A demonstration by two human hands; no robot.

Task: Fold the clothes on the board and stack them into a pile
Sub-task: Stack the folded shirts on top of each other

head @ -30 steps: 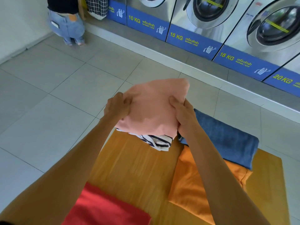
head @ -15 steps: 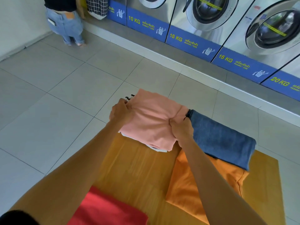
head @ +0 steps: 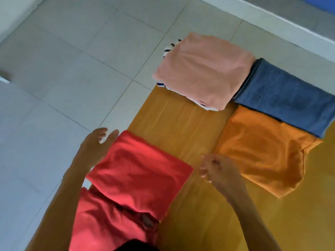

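Note:
A folded pink garment (head: 204, 71) lies on top of a striped one (head: 167, 49) at the far left corner of the wooden board (head: 181, 127). Right of that pile lies a folded blue garment (head: 284, 96), with an orange shirt (head: 261, 151) in front of it. A folded red garment (head: 137, 171) lies at the near left of the board. My left hand (head: 96, 144) hovers at the red garment's left edge, fingers spread, holding nothing. My right hand (head: 217, 169) hangs between the red and orange garments with its fingers loosely curled and nothing in them.
The board stands over a pale tiled floor (head: 63, 69). A raised grey kerb (head: 290, 17) runs along the top right. A second red piece (head: 101, 223) lies at the board's near edge under my left forearm.
Both hands let go of the pink garment, which now rests on the striped one, and drew back toward me to the red garment. The view tilted down, so the washing machines left the frame.

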